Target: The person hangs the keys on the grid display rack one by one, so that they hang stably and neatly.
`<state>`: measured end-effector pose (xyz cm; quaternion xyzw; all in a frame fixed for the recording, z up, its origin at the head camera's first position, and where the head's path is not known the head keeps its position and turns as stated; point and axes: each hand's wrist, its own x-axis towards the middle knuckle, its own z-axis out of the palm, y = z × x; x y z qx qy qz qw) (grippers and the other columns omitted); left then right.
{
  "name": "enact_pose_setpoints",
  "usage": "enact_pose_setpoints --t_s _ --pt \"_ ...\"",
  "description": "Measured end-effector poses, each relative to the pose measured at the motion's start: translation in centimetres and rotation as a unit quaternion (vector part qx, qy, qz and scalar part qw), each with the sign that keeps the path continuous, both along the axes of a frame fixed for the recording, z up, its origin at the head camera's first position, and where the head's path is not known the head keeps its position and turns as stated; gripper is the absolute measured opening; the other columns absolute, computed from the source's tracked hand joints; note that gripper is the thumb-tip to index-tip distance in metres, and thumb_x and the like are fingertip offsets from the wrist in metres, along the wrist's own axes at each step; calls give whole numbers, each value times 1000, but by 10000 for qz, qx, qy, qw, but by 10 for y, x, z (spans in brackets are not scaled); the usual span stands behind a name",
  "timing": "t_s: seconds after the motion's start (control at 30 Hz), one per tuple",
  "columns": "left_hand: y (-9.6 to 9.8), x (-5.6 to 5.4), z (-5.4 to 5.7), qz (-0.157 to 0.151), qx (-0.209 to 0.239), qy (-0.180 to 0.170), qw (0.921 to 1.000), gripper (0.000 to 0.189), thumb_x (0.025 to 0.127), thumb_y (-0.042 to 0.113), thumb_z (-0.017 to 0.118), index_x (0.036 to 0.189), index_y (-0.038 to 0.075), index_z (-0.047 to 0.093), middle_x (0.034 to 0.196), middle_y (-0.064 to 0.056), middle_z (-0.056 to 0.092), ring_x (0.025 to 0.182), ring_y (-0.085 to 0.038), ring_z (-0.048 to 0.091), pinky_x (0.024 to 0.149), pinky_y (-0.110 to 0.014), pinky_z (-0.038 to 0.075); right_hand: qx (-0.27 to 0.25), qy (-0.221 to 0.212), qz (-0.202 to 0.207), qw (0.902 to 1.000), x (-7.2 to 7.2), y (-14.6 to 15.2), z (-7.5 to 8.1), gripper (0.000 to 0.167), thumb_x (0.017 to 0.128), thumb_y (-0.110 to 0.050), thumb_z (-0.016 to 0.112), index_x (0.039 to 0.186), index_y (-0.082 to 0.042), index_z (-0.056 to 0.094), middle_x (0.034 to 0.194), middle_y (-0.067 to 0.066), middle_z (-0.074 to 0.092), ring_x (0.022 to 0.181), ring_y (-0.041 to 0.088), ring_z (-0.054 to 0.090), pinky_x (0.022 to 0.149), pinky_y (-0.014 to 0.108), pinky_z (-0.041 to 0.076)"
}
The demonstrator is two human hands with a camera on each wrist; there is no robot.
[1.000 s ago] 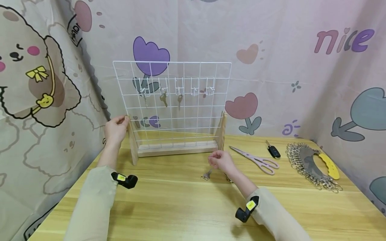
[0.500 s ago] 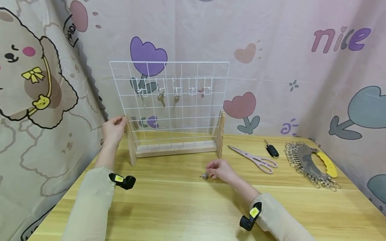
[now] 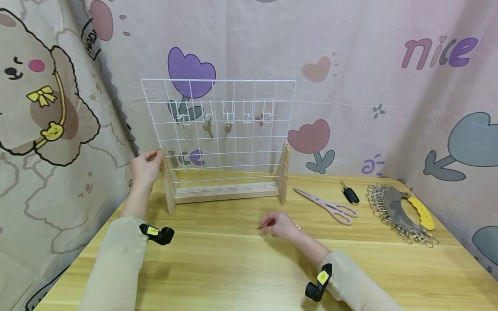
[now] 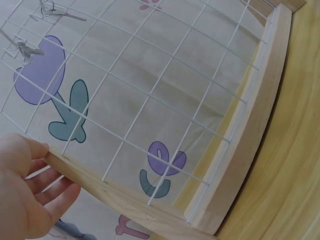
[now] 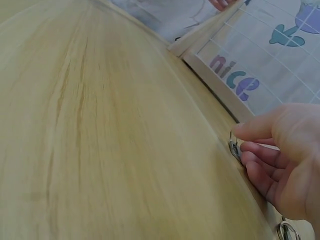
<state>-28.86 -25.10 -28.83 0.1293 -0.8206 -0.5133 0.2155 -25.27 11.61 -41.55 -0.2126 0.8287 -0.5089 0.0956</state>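
A wire grid rack [image 3: 233, 153] on a wooden stand faces me, with several white hooks along its upper part. Keys hang on three hooks at the left, among them a brass key [image 3: 208, 128]. My left hand [image 3: 145, 170] pinches the top of the left wooden post [image 4: 95, 181], thumb in front and fingers behind. In front of the rack's right end, my right hand [image 3: 278, 225] pinches a small metal key [image 5: 234, 149] low over the table; the fingers hide most of it. A metal ring [image 5: 286, 231] shows beside the heel of this hand.
Pink scissors [image 3: 328, 205] lie to the right of the rack. Beyond them are a black car key [image 3: 351, 195] and a grey ring-shaped holder [image 3: 397, 207] with a yellow handle and many metal rings. A printed curtain [image 3: 358, 86] hangs behind the table [image 3: 218, 268].
My right hand has moved down and slightly left, and its fingers have closed round the key, which showed more before. My left hand stays on the post.
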Motion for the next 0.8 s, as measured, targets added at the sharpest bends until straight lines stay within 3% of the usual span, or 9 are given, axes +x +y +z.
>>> enact_pose_setpoints --t_s 0.17,0.37,0.53,0.8 --pt "-1 0 0 -22 63 -25 10000 44 97 27 44 134 3 47 124 -17 53 91 -10 51 80 -20 50 282 247 49 9993 1 -2 0 15 73 6 72 85 4 63 75 2 59 68 9 52 55 18 46" --pt "0 0 0 -10 20 0 10000 43 97 26 44 133 3 48 123 -17 55 89 -9 51 71 -12 48 466 492 45 9977 1 -4 -3 14 73 6 72 83 2 64 75 3 59 68 10 52 57 19 46" --pt "0 1 0 24 -34 -19 10000 42 97 25 44 133 3 49 124 -17 55 91 -11 52 72 -13 49 498 539 12 9973 1 -5 -3 4 78 3 69 81 3 65 74 0 60 66 9 50 55 18 44" --pt "0 0 0 56 -8 -27 10000 43 97 26 45 133 4 49 124 -16 55 91 -10 52 71 -12 48 251 -15 -323 9992 -4 -3 1 5 86 -1 63 83 3 64 70 0 57 59 10 49 50 21 44"
